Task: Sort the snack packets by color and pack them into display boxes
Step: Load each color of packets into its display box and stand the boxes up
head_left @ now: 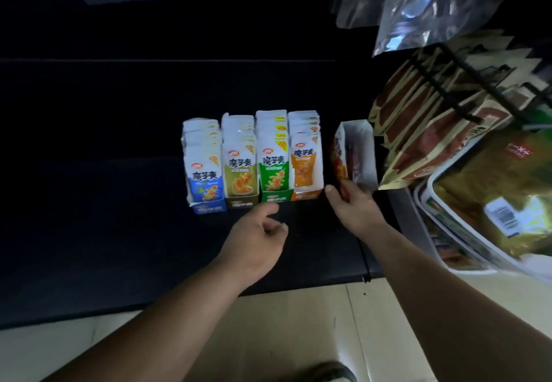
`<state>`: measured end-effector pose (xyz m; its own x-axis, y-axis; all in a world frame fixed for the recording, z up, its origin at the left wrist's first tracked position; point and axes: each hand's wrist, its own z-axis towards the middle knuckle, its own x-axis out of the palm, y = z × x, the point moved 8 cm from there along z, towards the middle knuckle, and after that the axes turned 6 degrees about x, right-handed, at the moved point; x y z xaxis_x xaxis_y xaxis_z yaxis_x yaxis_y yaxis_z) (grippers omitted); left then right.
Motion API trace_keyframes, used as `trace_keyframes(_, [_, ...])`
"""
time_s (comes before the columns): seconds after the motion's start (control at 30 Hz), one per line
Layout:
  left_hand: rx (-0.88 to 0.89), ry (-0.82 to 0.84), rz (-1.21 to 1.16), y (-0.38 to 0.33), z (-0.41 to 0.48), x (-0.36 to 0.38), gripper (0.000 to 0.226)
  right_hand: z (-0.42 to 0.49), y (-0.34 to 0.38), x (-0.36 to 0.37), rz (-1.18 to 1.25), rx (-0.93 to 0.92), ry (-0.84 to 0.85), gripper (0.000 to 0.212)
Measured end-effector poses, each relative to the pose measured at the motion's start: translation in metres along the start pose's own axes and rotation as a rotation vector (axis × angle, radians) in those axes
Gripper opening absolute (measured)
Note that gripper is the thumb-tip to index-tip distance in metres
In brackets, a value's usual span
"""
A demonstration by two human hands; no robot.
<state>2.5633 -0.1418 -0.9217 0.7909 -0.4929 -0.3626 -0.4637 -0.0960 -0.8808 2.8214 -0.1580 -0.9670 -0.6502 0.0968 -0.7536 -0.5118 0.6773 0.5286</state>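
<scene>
- Glossy plastic snack packets (253,154), packed in printed card display boxes (242,202).
- Under them, my matt black cloth surface (119,142).
- Right of the boxes, shiny crinkled foil bags (430,8) on a black metal rack (448,89).

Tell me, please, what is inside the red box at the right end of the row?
The red box looks nearly empty: mostly its white inner wall shows, with something dark red lying inside. The right hand holds its front end and covers that part, so its contents there cannot be seen.

Dim, dark surface (119,142), glare on plastic bags (418,8) — soft blur, wide-angle edge warping
</scene>
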Motion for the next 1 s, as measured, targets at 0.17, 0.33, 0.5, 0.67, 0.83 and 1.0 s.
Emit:
trace_keyframes(0.17, [-0.037,0.006,0.062,0.011,-0.023,-0.013,0.048,-0.055,-0.014,0.031,-0.090,0.072,-0.075,0.058])
trace_keyframes(0.33, [-0.107,0.051,0.072,0.037,-0.051,-0.005,0.049,-0.131,-0.011,0.062,0.011,0.062,-0.069,0.049])
trace_keyframes(0.5, [-0.205,0.045,0.207,0.078,-0.085,-0.010,0.047,-0.200,0.005,0.102,0.073,-0.016,-0.036,0.038])
trace_keyframes(0.67, [-0.205,-0.043,0.119,0.086,-0.088,-0.026,0.038,-0.231,0.022,0.135,0.134,-0.211,0.129,0.048])
trace_keyframes(0.83, [-0.147,-0.131,0.082,0.082,-0.077,-0.038,0.018,-0.221,0.028,0.115,0.277,-0.172,-0.040,0.025])
trace_keyframes(1.0, [-0.029,-0.223,0.096,0.062,-0.060,-0.037,0.023,-0.190,0.026,0.101,0.221,-0.167,-0.118,0.032])
